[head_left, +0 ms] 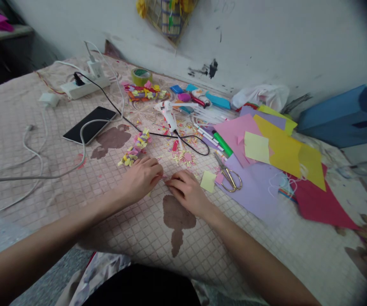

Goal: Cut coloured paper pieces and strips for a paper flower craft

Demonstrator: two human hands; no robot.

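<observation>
Left hand curled, fingers loosely together, its heel low over the quilted cloth cover; right hand curled the same way, fingers angled in toward the left; fingertips of the two hands almost meeting in the narrow gap between them; neither hand spread flat; cannot tell if they pinch anything there, any scrap would be too small to see. Small paper scraps lie scattered just ahead of the right hand; a strip of glued paper bits, pink and yellow, lies just ahead of the left hand, not touching it as far as can be seen. Scraps look very light, thin and soft, likely to shift at a touch; best taken by an edge between fingertip and thumb, not pressed flat on the cloth. Strip looks light and a bit stiffer, probably fragile at its glued joins; safest held at its middle. Right of the right hand: yellow paper square, then gold-handled scissors on lilac card; farther ahead of both hands, a white hot glue gun with black cord; ahead and left of the left hand, a black smartphone.
</observation>
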